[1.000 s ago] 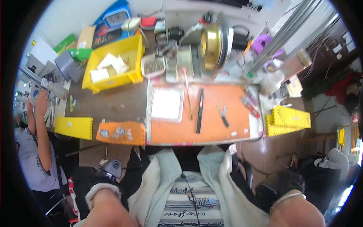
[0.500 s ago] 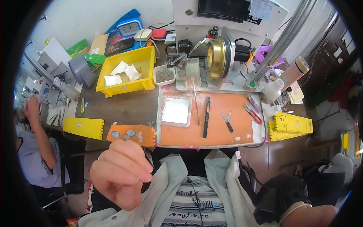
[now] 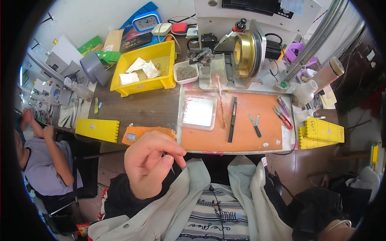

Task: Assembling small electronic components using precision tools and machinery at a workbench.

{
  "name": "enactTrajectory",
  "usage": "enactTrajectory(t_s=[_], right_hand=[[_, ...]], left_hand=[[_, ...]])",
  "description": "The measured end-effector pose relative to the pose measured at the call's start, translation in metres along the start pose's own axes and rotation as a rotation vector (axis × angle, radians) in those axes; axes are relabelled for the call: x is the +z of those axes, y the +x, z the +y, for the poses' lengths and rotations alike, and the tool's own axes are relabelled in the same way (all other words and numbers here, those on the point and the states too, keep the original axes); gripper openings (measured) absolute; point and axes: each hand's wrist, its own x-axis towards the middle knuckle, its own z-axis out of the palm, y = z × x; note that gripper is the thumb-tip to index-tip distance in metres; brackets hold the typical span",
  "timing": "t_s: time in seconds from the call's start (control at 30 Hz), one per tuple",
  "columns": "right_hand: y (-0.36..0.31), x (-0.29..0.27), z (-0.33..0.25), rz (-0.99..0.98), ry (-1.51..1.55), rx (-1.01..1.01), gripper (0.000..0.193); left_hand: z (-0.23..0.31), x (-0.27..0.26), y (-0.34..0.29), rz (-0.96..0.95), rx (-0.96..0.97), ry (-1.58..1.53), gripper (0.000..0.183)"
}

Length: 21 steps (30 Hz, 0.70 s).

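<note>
My left hand (image 3: 152, 164) is raised in front of my chest, near the table's front edge. Its fingers are curled toward the thumb; whether something tiny sits between them I cannot make out. Just beyond it lies an orange foam strip (image 3: 136, 132) with labels and small wire hooks, partly hidden by the hand. Of my right arm only the wrist, with a bangle (image 3: 341, 223), shows at the lower right; the hand is cut off. On an orange mat (image 3: 249, 138) lie a clear square box (image 3: 198, 113), a thin stick (image 3: 221, 106), black tweezers (image 3: 232, 120), small snips (image 3: 255, 126) and red-handled scissors (image 3: 283, 118).
A yellow bin (image 3: 146, 86) holding white tissues stands at the back left, beside a white tray of grey bits (image 3: 186, 73). A machine with a brass-coloured wheel (image 3: 243, 56) rises behind the mat. Yellow foam strips (image 3: 96, 129) flank the work area. At far left sits another person (image 3: 48, 164).
My left hand has shifted right and turned, so thumb and forefinger now show. My right wrist has slipped farther toward the lower edge. The whole view has swung a little left.
</note>
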Motion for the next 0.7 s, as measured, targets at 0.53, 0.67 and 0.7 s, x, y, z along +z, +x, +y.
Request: enactTrajectory(t_s=[0.53, 0.67, 0.7], right_hand=[[0.009, -0.035, -0.028, -0.193, -0.106, 0.131, 0.011], [0.012, -0.042, -0.035, -0.244, -0.128, 0.162, 0.014], [0.012, -0.043, -0.037, -0.256, -0.139, 0.17, 0.015]], left_hand=[[-0.012, -0.004, 0.016, -0.083, -0.159, 0.047, 0.011], [-0.014, 0.006, 0.022, -0.056, -0.196, 0.068, 0.01], [-0.014, 0.009, 0.025, -0.014, -0.211, 0.074, 0.01]])
